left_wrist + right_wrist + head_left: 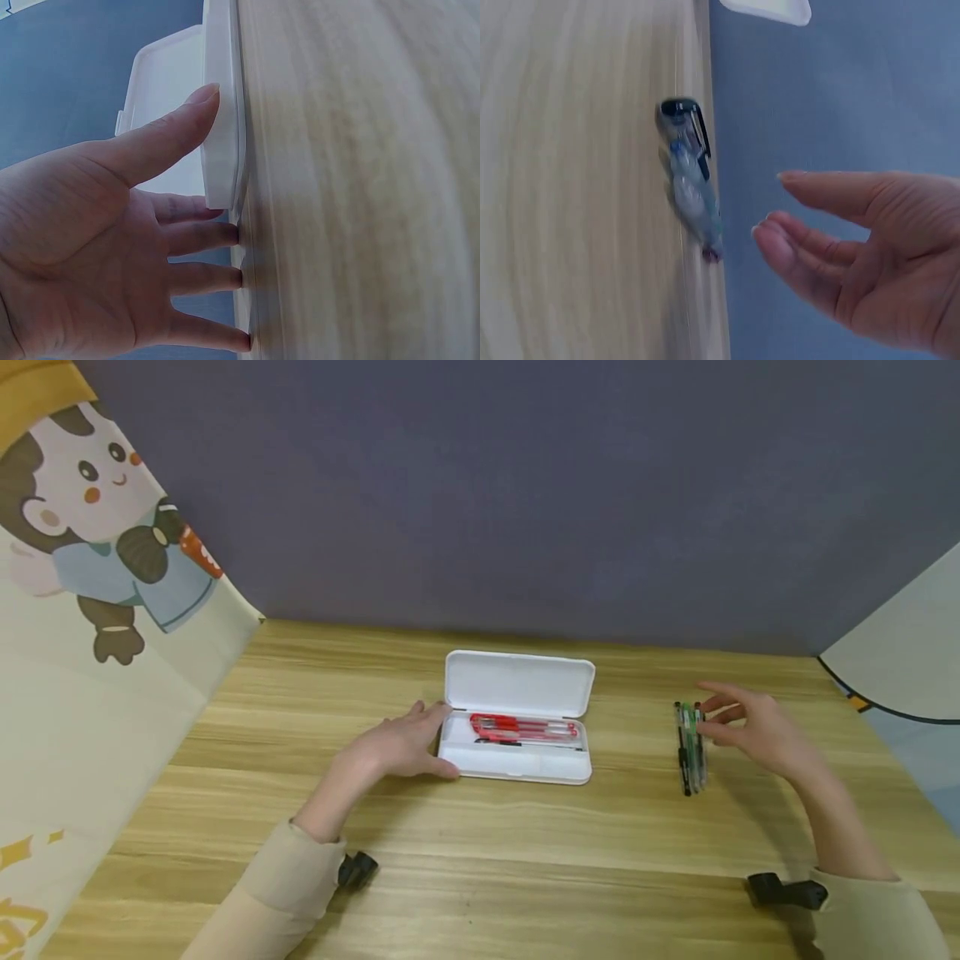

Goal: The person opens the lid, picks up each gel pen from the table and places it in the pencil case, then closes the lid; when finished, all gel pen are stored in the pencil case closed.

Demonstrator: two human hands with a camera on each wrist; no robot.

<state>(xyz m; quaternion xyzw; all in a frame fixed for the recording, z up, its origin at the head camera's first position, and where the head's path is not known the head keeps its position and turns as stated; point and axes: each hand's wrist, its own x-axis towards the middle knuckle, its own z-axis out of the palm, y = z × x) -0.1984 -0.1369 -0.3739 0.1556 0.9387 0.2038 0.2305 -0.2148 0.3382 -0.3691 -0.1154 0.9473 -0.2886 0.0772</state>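
Observation:
A white pencil case (519, 683) stands with its lid raised, in the middle of the head view. Inside it lie red pens (498, 723) and a thin black-ended pen (500, 742). My left hand (401, 746) is at the case's left end; in the left wrist view the thumb (169, 142) touches its front side, while the other fingers spread out straight toward the tabletop. To the right lies a row of black and green pens (684, 752). Just above them hovers my right hand (757, 735), thumb and fingers apart, nothing held in the right wrist view.
The wood-grain table (480, 868) runs back to a dark grey-blue wall panel (510, 502). At the left is a wall with a cartoon figure (112, 502). Black wrist devices (357, 870) show at both sleeves.

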